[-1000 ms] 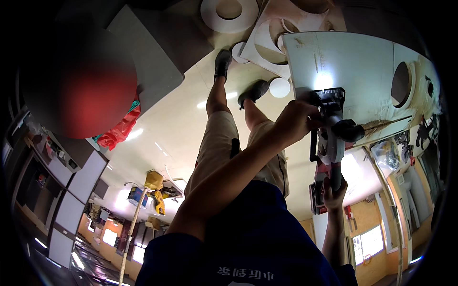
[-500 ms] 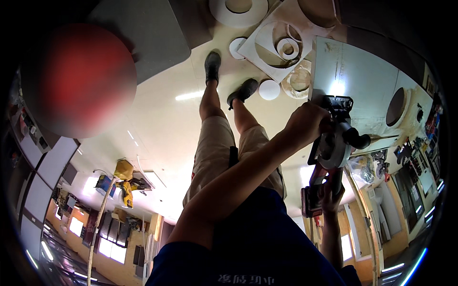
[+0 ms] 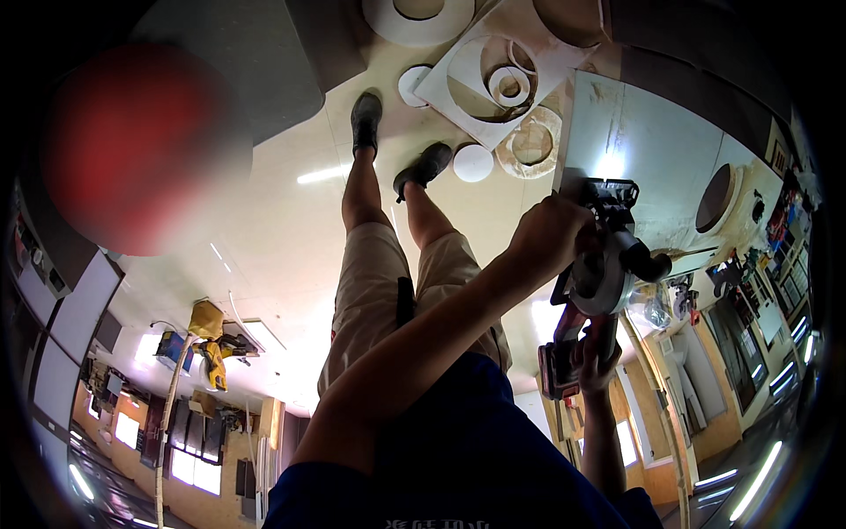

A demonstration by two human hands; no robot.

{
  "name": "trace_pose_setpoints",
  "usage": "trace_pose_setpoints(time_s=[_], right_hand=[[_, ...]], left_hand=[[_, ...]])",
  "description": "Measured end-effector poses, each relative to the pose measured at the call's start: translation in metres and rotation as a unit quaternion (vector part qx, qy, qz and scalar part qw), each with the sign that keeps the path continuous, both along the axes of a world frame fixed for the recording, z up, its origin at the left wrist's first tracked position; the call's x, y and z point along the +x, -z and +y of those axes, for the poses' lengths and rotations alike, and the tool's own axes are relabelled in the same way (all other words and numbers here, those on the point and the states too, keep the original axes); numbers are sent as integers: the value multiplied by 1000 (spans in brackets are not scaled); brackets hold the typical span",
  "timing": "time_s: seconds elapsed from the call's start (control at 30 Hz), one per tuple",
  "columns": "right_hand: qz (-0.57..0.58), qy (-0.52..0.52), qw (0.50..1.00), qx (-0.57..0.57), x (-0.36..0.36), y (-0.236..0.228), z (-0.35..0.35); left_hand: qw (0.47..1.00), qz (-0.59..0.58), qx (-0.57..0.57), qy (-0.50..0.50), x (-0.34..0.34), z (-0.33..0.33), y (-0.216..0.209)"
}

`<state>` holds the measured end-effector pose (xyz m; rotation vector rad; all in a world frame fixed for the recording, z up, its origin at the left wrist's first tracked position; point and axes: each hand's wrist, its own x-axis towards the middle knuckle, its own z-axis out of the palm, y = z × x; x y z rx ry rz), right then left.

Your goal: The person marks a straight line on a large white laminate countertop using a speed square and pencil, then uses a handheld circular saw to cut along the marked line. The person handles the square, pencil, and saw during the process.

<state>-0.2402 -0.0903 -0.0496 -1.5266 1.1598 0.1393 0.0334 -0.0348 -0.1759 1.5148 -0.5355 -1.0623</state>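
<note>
A circular saw (image 3: 603,284) with a dark, partly red body and a grey round guard is at the right, at the near edge of a pale board (image 3: 652,132). My left arm reaches across my body. My left hand (image 3: 553,234) is closed around the saw's front part, by the base plate. Lower down, my right hand (image 3: 597,363) wraps the rear handle, beside the red-and-black battery block (image 3: 557,370). The front of the saw's base plate (image 3: 612,189) overlaps the board's edge. Whether the blade touches the board is hidden.
White rings and discs lie on the floor ahead, with a square cut-out sheet (image 3: 476,75) among them. The board has a round hole (image 3: 718,198). A dark panel (image 3: 229,70) stands front left. Yellow equipment (image 3: 211,357) and a pole (image 3: 167,423) are at left.
The whole scene has shifted slightly left in the view. Both hands keep their hold on the circular saw, which stays at about the same place along the board's edge.
</note>
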Motion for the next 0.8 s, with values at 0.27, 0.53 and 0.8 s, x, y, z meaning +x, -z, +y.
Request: trace_pose_setpoints(time_s=[0.27,0.53,0.8], right_hand=[[13,44,999,1,8,-1,0],[46,46,998,-1,3,-1,-2],[18,19,1000,8,-6,4,-4]], left_hand=[[1000,18,0,-9,2,-1,-2],[1000,11,-7,-15,2,-2,-4],[1000,18,-4,-20,1,-2,-4]])
